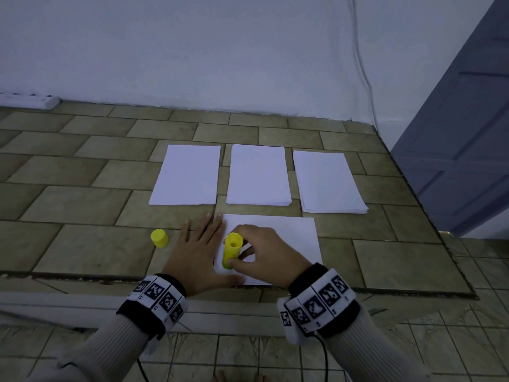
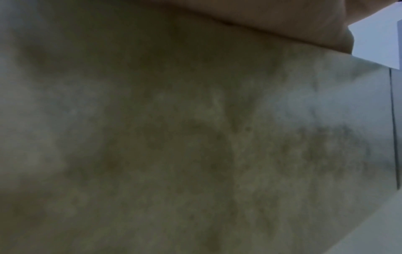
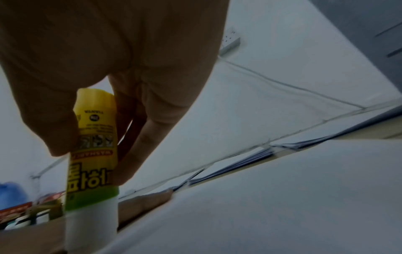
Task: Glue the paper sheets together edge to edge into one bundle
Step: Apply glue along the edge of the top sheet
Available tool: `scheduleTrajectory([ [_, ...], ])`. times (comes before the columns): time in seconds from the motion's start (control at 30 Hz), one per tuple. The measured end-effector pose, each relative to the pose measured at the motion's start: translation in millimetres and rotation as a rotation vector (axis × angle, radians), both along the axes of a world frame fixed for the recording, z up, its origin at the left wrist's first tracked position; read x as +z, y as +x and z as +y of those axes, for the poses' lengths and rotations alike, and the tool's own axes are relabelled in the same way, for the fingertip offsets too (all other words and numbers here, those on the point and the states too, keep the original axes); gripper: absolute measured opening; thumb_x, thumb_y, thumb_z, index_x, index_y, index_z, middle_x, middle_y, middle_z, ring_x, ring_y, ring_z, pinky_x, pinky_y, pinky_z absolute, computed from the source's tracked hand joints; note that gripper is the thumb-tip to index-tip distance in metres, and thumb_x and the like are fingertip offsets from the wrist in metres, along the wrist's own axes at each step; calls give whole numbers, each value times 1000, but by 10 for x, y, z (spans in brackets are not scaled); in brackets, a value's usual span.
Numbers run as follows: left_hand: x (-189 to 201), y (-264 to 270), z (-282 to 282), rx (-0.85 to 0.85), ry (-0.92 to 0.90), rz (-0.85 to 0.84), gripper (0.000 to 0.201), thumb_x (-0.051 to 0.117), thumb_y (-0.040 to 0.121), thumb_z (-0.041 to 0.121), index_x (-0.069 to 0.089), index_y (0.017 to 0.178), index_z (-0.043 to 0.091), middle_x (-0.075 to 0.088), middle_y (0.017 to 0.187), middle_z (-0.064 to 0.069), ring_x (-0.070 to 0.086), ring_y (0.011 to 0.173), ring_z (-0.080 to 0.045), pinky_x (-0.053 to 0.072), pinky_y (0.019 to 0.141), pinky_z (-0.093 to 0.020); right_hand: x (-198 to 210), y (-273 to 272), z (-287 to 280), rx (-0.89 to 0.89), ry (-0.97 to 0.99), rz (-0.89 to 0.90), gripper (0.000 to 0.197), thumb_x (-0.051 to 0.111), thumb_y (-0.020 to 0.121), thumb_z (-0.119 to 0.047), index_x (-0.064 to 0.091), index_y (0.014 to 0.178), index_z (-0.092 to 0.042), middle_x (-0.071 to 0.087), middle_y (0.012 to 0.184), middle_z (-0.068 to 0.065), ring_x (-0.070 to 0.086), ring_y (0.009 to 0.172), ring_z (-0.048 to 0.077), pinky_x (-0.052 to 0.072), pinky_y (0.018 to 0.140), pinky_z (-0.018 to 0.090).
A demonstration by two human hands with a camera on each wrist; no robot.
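Nearest, the right hand (image 1: 265,248) pinched the glue stick (image 1: 232,250) upside down, its white tip pressed onto the left edge of the near sheet (image 1: 289,238), likely to lay glue for a join. Beside it the left hand (image 1: 199,253) lay flat with fingers spread, seemingly pinning that edge so the paper wouldn't slide. The yellow cap (image 1: 159,237) stood just left, out of the way. Beyond, three paper stacks (image 1: 258,175) waited in a row on the tiled floor (image 1: 82,194).

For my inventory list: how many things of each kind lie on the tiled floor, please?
Paper stacks: 3
Single paper sheet: 1
Glue stick: 1
Glue cap: 1
Total: 6
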State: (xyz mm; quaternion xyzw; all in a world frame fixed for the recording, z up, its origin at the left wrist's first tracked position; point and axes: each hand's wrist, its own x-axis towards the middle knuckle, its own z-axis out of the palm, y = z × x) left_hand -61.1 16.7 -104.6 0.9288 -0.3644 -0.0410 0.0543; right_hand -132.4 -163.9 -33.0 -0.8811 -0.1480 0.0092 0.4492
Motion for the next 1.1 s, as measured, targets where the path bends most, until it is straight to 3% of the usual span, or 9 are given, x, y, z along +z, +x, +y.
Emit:
scheduleTrajectory([
  [0.13,-53,25,22,-17,22,2,125,15,62,100,29,153,15,15,162,-2,5,150,-21,6,117,-59,17,43,85,58,-105,11,29,72,82,-21,60,106,-12,63,104,6,56,89,13,53,82,36],
  [0.23,-62,22,15,-30,6,-8,119,23,65,99,37,149,17,24,160,-5,14,149,-26,12,115,-62,33,104,81,75,-109,-15,27,72,82,-18,61,105,-8,63,101,7,57,88,16,53,80,38],
  [0.33,-29,11,1,-29,-15,-17,121,28,61,101,28,153,23,19,161,-3,9,150,-24,8,116,-61,54,247,38,77,-128,-40,28,70,83,-15,61,109,-6,64,103,10,60,91,20,54,81,37],
  [0.47,15,12,10,-2,4,-3,128,27,57,103,7,156,24,3,163,4,-7,150,-16,-5,118,-55,103,486,-44,28,-163,-25,17,68,84,-12,61,97,-4,64,95,10,61,88,21,53,79,40],
  [0.57,13,11,17,19,22,7,137,22,55,105,5,156,14,-4,162,2,-13,149,-14,-9,118,-53,125,656,-102,-27,-195,-18,16,68,83,-10,61,94,-4,65,94,11,61,86,23,52,79,40],
  [0.7,19,7,10,20,18,13,137,21,56,104,3,156,12,-4,163,2,-10,149,-15,-7,119,-54,119,801,-160,-97,-249,19,22,69,83,-15,58,99,-3,65,95,12,60,88,27,50,81,42],
  [0.87,30,8,17,22,31,32,137,18,54,105,2,156,14,-6,162,4,-12,149,-14,-8,119,-53,141,630,-250,-131,-152,37,18,70,82,-14,59,94,-5,66,94,8,62,88,22,51,78,34],
  [1.03,35,4,21,25,26,32,134,10,56,104,5,156,14,-5,163,3,-9,149,-15,-6,119,-54,73,205,-449,-94,8,91,10,71,79,-12,64,86,-9,69,93,3,66,86,16,56,79,40],
  [1.1,38,0,18,31,25,38,134,8,55,104,3,156,16,-7,162,4,-11,149,-14,-7,119,-53,63,41,-519,-98,61,98,11,71,79,-9,66,89,-9,69,94,1,66,86,13,57,78,36],
])
